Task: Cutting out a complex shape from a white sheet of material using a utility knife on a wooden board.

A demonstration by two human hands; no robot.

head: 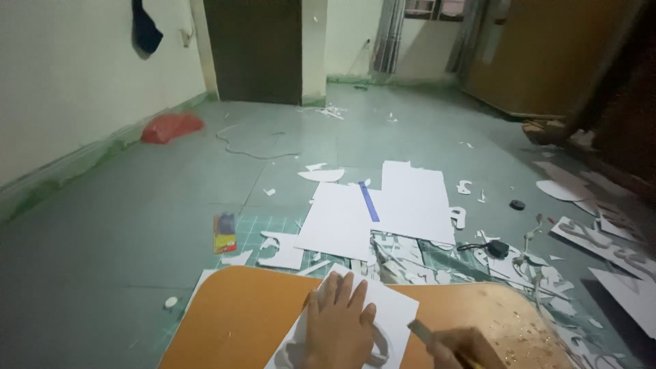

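red bag [171,127] by wall | white sheets [372,215] | cutting mat [273,229]

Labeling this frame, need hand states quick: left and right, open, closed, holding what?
Left hand: open, fingers spread, pressing flat on the white sheet on the orange board.
Right hand: closed around a thin cutting tool, exact kind unclear.

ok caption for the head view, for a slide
Left hand flat on white sheet, right hand holding a cutter.
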